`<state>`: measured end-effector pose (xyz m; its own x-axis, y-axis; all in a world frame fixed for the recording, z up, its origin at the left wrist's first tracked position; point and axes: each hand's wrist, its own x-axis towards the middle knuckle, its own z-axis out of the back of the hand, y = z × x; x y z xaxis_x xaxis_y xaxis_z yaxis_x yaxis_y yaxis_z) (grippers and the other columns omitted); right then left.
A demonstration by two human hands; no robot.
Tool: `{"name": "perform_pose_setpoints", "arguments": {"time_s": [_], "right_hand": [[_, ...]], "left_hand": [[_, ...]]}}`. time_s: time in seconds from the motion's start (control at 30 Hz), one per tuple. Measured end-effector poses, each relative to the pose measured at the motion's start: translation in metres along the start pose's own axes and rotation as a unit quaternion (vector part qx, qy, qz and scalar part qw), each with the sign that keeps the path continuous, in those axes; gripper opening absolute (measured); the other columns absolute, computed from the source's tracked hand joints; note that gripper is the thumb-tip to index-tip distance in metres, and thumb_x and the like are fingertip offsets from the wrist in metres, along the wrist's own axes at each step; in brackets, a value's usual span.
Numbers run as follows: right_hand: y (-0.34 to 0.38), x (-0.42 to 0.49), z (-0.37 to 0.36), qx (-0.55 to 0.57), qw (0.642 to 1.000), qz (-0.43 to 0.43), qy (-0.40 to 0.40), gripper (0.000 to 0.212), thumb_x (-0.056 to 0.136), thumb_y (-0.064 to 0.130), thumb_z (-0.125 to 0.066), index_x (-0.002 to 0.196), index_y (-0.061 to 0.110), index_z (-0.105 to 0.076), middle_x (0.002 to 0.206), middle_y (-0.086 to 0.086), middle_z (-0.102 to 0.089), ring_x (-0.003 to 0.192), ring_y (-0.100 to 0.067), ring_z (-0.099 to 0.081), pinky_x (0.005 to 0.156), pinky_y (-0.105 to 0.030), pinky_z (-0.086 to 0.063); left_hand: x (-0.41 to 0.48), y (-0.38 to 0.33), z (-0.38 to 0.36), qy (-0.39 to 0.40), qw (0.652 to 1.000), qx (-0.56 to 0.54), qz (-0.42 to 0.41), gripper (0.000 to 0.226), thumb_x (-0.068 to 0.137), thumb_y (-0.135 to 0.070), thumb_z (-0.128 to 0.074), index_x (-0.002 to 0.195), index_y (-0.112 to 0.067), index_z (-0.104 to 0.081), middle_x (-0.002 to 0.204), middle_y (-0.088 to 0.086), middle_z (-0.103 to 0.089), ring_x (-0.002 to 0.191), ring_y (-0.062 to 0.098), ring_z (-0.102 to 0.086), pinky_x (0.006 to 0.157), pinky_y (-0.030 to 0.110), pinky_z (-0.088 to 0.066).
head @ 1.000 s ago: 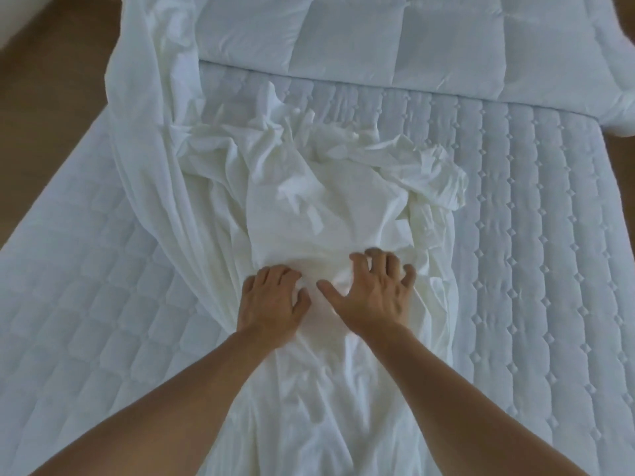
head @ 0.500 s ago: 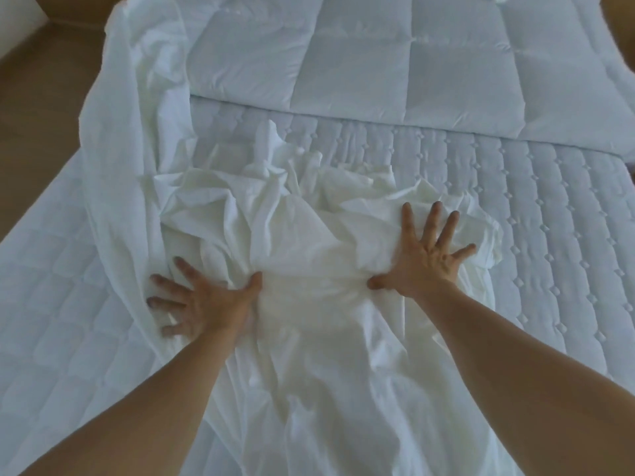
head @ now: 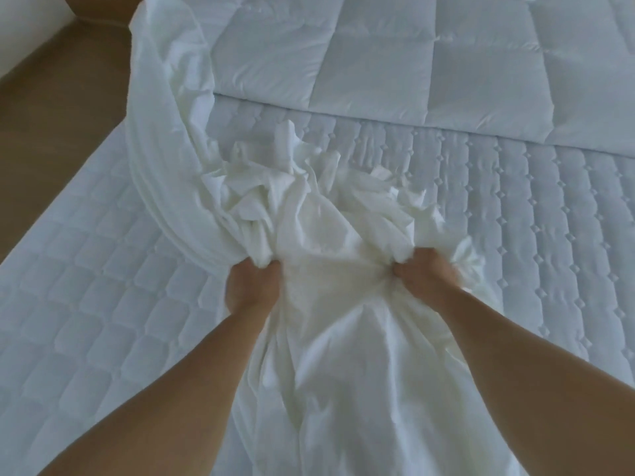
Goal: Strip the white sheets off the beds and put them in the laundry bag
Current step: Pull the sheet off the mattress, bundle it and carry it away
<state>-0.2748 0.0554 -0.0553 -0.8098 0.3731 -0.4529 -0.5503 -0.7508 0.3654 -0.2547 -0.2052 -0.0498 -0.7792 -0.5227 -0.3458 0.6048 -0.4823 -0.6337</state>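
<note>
Both hands down on the bed. Left hand (head: 251, 286) grasps a bunched fold of the white sheet (head: 309, 235); right hand (head: 426, 280) clenches another fold beside it. Sheet lies crumpled mid-mattress (head: 86, 321), one long edge trailing up the left side toward the quilted duvet (head: 378, 56). Brown floor (head: 51, 115) at left.

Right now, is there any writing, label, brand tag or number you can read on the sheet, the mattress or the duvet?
None: no text can be read anywhere in this view.
white sheet: plain, no print or tag showing.
quilted mattress: stitched pattern only, no label visible.
duvet: plain, no label visible.
The left hand and right hand grip bunched sheet, so folds there are hidden.
</note>
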Motion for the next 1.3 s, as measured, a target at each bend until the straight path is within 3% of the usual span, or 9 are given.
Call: {"name": "perform_pose_setpoints", "arguments": {"time_s": [0.13,0.27,0.47,0.6,0.7,0.9,1.0,1.1,1.3], "right_hand": [[0.024,-0.054,0.014,0.326,0.945,0.007,0.005,0.017,0.081,0.02,-0.069,0.098,0.013,-0.067,0.079,-0.003,-0.065,0.071,-0.022,-0.062,0.061,-0.03,-0.049],[0.037,-0.113,0.04,0.567,0.818,-0.053,0.082,0.024,0.082,0.017,-0.061,0.105,0.015,-0.067,0.091,-0.011,-0.071,0.082,-0.032,-0.067,0.068,-0.039,-0.056],[0.038,-0.204,0.089,0.632,0.771,0.072,0.025,0.038,0.08,0.03,-0.079,0.108,0.028,-0.054,0.105,0.001,-0.072,0.095,-0.018,-0.072,0.086,-0.043,-0.059],[0.024,-0.268,0.119,0.592,0.797,0.119,-0.006,0.046,0.077,0.042,-0.081,0.106,0.036,-0.046,0.107,0.015,-0.068,0.1,-0.002,-0.067,0.086,-0.023,-0.054],[-0.004,-0.309,0.115,0.485,0.862,0.133,-0.066,0.049,0.08,0.052,-0.075,0.117,0.034,-0.05,0.103,0.018,-0.067,0.095,0.002,-0.064,0.081,-0.021,-0.051],[-0.092,-0.395,0.042,0.175,0.978,0.101,-0.06,0.038,0.09,0.067,-0.042,0.082,0.032,-0.053,0.077,0.013,-0.06,0.071,-0.004,-0.058,0.065,-0.024,-0.044],[-0.135,-0.422,-0.005,0.11,0.994,0.0,-0.014,0.053,0.093,0.069,-0.027,0.088,0.025,-0.056,0.07,0.01,-0.061,0.065,-0.005,-0.057,0.066,-0.029,-0.047],[-0.151,-0.436,-0.027,0.084,0.995,-0.047,0.012,0.058,0.093,0.071,-0.028,0.092,0.021,-0.056,0.064,0.007,-0.06,0.064,-0.01,-0.058,0.068,-0.033,-0.05],[-0.145,-0.424,-0.005,0.054,0.981,-0.059,-0.177,0.062,0.071,0.066,-0.071,0.104,0.02,-0.046,0.112,0.002,-0.056,0.112,-0.024,-0.048,0.099,-0.04,-0.039]], "left_hand": [[-0.048,-0.046,0.007,0.052,0.988,-0.142,-0.039,0.011,0.07,-0.03,-0.061,0.064,-0.023,-0.056,0.074,0.005,-0.063,0.074,0.028,-0.06,0.064,0.038,-0.05],[-0.101,-0.077,0.03,0.158,0.957,-0.243,0.009,0.017,0.083,-0.011,-0.059,0.069,-0.013,-0.05,0.056,-0.006,-0.042,0.055,0.013,-0.038,0.054,0.028,-0.032],[-0.192,-0.115,0.086,0.078,0.936,-0.313,-0.14,0.029,0.084,-0.03,-0.073,0.106,-0.017,-0.06,0.087,-0.012,-0.068,0.073,-0.003,-0.065,0.056,0.011,-0.049],[-0.256,-0.109,0.114,0.031,0.934,-0.324,-0.148,0.088,0.084,-0.043,-0.073,0.153,-0.028,-0.02,0.119,-0.03,-0.041,0.093,-0.016,-0.052,0.07,0.003,-0.04],[-0.296,-0.077,0.123,0.039,0.945,-0.252,-0.204,0.079,0.088,-0.049,-0.065,0.154,-0.033,-0.025,0.131,-0.029,-0.041,0.104,-0.025,-0.041,0.082,-0.003,-0.033],[-0.352,0.051,0.11,0.136,0.967,-0.158,-0.145,0.033,0.089,-0.052,-0.06,0.113,-0.029,-0.068,0.101,-0.02,-0.071,0.098,-0.003,-0.065,0.085,0.015,-0.049],[-0.368,0.113,0.103,0.16,0.973,-0.099,-0.135,0.028,0.09,-0.051,-0.061,0.104,-0.029,-0.07,0.086,-0.026,-0.066,0.084,-0.011,-0.061,0.075,0.005,-0.045],[-0.371,0.149,0.103,0.124,0.969,0.071,-0.204,0.036,0.087,-0.058,-0.052,0.094,-0.032,-0.075,0.079,-0.02,-0.064,0.086,0.008,-0.063,0.076,0.026,-0.048],[-0.346,0.136,0.106,0.045,0.853,0.227,-0.467,0.022,0.066,-0.04,-0.074,0.065,-0.023,-0.061,0.149,0.01,-0.041,0.147,0.035,-0.022,0.113,0.051,-0.032]]}}
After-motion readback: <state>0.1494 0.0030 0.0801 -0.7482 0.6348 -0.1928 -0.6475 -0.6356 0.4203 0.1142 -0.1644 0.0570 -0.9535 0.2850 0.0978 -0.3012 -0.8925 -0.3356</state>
